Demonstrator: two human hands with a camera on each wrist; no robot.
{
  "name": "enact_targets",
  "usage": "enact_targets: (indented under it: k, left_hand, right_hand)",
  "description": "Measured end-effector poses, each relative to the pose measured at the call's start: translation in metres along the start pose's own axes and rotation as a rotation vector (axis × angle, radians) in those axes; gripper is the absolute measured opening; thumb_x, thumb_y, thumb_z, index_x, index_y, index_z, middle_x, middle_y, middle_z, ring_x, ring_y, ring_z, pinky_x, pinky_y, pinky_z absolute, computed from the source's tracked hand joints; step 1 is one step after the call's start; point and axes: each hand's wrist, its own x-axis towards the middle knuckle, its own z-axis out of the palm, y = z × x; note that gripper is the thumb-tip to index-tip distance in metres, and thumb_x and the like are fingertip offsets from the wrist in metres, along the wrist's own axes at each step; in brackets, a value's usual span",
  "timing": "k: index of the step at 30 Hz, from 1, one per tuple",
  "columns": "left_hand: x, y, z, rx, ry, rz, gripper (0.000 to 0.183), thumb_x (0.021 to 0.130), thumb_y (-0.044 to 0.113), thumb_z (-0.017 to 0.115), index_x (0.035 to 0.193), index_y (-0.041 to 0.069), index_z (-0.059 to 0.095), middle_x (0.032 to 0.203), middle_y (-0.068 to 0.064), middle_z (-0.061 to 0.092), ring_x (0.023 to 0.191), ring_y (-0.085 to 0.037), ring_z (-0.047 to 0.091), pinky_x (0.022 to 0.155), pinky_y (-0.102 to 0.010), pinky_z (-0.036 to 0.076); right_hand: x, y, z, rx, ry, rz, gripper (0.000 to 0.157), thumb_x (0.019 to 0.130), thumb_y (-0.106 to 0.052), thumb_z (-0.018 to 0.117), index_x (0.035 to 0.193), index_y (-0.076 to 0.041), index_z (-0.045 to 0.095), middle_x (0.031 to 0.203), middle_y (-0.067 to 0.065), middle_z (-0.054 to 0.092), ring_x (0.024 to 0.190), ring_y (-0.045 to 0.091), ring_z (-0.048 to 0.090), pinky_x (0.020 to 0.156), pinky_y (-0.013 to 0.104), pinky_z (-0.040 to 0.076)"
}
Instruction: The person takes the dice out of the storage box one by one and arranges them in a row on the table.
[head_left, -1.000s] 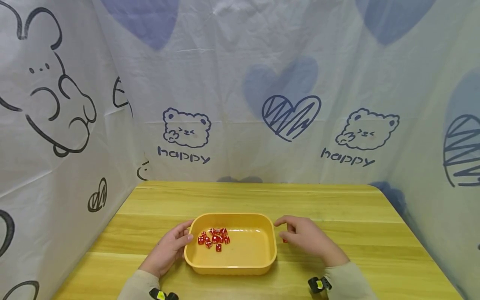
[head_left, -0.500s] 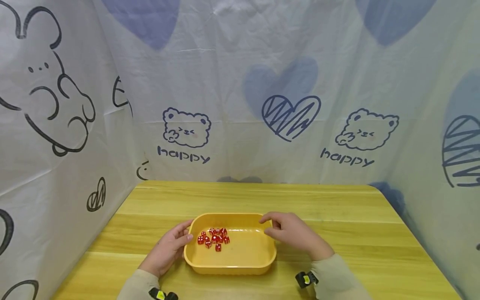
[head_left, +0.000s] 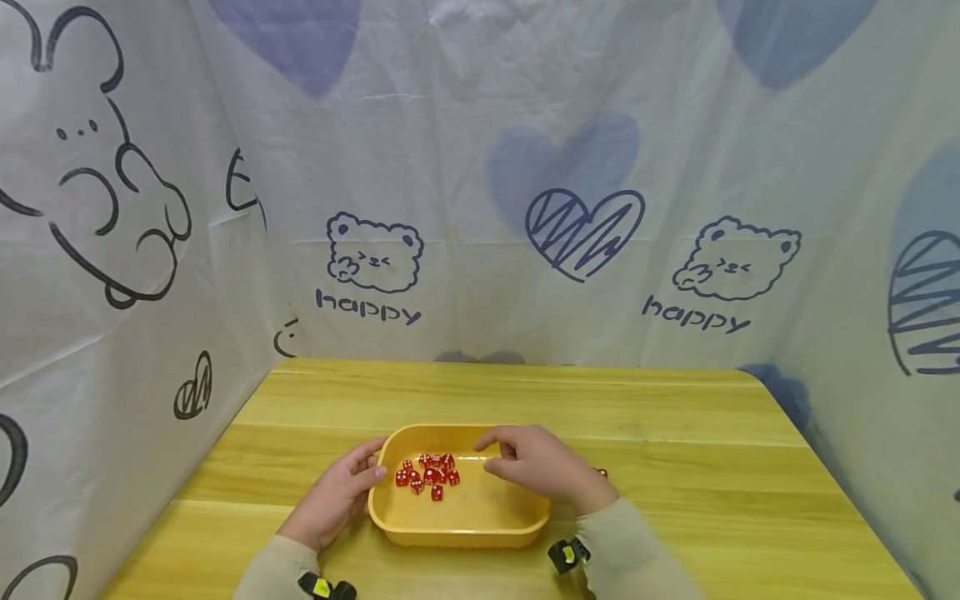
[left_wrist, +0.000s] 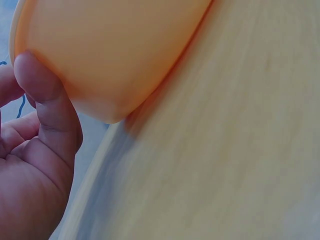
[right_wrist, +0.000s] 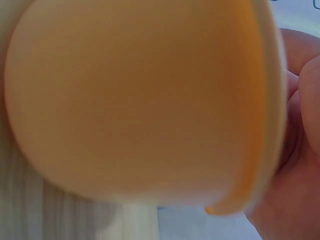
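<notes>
A yellow plastic bin (head_left: 480, 512) stands on the table, with several red dice (head_left: 431, 477) in its left half. My left hand (head_left: 337, 496) holds the bin's left end, its thumb (left_wrist: 42, 82) on the rim and the fingers on the outer side. Over the bin's right half is my right hand (head_left: 543, 468), its thumb and index finger apart with nothing visible between them. The right wrist view shows that hand (right_wrist: 295, 200) partly behind the bin's wall. One red die (head_left: 602, 472) lies on the table right of the bin, partly hidden by my right hand.
The yellow wood-look table (head_left: 712, 500) extends around the bin on all sides. White cloth (head_left: 465, 325) printed with hearts and bears hangs behind the table and along both sides. Each forearm carries a black wrist camera (head_left: 567, 554).
My right hand has moved left from beside the bin to over its inside. The red die near its fingertips earlier now shows on the table behind the hand. My left hand has stayed put.
</notes>
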Motion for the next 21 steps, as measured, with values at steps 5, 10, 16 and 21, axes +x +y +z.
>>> enact_targets:
  k: [5,10,16,21]
  left_hand:
    - [0.000,0.000,0.000,0.009,-0.009,0.008,0.061,0.104,0.014,0.056,0.157,0.001,0.029,0.115,-0.018,0.045,0.097,-0.026,0.059,0.074,-0.032,0.059]
    - [0.000,0.001,0.000,0.002,0.008,0.000,0.059,0.104,0.013,0.055,0.157,0.002,0.031,0.115,-0.018,0.045,0.099,-0.026,0.059,0.077,-0.035,0.059]
    - [0.000,0.000,0.000,0.011,0.012,0.005,0.058,0.105,0.013,0.054,0.157,0.003,0.031,0.115,-0.018,0.044,0.098,-0.026,0.059,0.076,-0.035,0.059]
    - [0.001,-0.001,-0.002,0.005,0.005,0.012,0.059,0.105,0.012,0.053,0.158,0.003,0.029,0.116,-0.018,0.044,0.099,-0.026,0.059,0.076,-0.034,0.059]
  right_hand:
    - [0.010,-0.006,0.009,0.014,-0.024,-0.015,0.023,0.097,-0.028,0.068,0.119,-0.023,0.072,0.069,-0.004,0.051,0.055,0.008,0.040,0.053,0.025,0.037]
    - [0.021,-0.011,0.021,-0.013,-0.034,-0.021,0.023,0.095,-0.026,0.068,0.117,-0.022,0.074,0.067,-0.006,0.049,0.055,0.007,0.039,0.054,0.024,0.035]
    - [0.033,-0.017,0.035,-0.029,-0.066,0.006,0.025,0.093,-0.025,0.071,0.118,-0.020,0.075,0.067,-0.007,0.052,0.056,0.008,0.040,0.054,0.024,0.035]
    - [0.041,-0.019,0.043,-0.069,-0.104,0.033,0.022,0.093,-0.025,0.071,0.116,-0.022,0.074,0.101,-0.010,0.068,0.072,0.008,0.052,0.069,0.026,0.045]
